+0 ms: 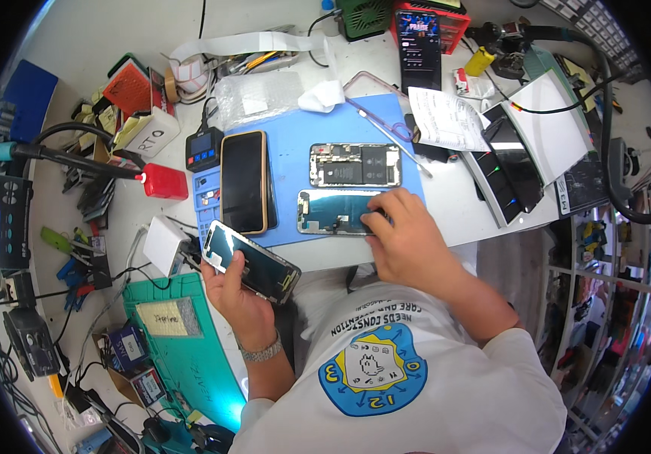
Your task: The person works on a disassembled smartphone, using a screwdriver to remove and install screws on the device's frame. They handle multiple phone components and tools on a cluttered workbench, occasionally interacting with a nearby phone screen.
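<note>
My left hand (236, 295) grips a loose phone screen (253, 261), tilted just off the mat's near left corner, thumb on its dark back. A second phone screen (331, 213) lies back side up on the blue mat (291, 125). My right hand (409, 233) has its fingers curled and closed over that screen's right end; the fingertips are partly hidden. Right behind it lies an opened phone body (354, 166) with its black battery and circuit board showing. A dark-screened phone in a tan case (244, 181) lies to the left on the mat.
A small black device (204, 148) and a parts tray (206, 193) border the mat's left side. A red block (165, 183) on a hose stands farther left. Behind are bubble wrap (253, 98) and an upright lit phone (419, 53). Papers (446, 119) lie right.
</note>
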### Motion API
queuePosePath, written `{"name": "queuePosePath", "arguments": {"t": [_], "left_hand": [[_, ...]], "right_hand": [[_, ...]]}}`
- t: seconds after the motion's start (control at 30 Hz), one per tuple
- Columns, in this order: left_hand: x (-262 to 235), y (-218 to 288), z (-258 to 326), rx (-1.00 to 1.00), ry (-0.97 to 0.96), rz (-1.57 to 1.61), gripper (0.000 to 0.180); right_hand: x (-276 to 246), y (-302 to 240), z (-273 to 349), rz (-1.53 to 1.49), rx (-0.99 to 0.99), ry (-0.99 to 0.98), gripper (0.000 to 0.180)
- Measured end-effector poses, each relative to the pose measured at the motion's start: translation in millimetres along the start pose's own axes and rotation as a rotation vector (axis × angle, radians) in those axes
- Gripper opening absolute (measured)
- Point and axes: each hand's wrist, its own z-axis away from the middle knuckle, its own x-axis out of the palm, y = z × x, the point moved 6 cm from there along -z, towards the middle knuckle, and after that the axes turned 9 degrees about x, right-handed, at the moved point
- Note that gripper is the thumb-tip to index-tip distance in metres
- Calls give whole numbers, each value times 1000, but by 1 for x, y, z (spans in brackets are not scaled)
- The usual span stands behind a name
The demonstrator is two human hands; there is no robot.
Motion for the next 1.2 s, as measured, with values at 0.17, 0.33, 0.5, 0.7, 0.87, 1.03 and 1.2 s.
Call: {"name": "queuePosePath", "arguments": {"t": [0.17, 0.33, 0.5, 0.7, 0.87, 1.03, 1.2], "left_hand": [[9, -8, 7, -37, -69, -30, 44], [24, -15, 20, -61, -149, -89, 43], [30, -28, 36, -161, -214, -124, 45], [29, -41, 41, -177, -277, -164, 45], [27, -42, 39, -168, -256, -145, 45], [29, -44, 39, -152, -238, -137, 47], [27, -46, 41, -149, -217, -146, 47]], "right_hand": [[5, -7, 7, 80, -66, 42, 16], [14, -23, 11, 112, -99, -31, 10], [24, -20, 15, 47, -148, 44, 13], [-20, 15, 16, -180, 33, 247, 16], [-86, 74, 17, -84, 218, 541, 13], [-126, 129, 36, 65, 478, 619, 26], [-152, 173, 65, 234, 806, 464, 61]]}}
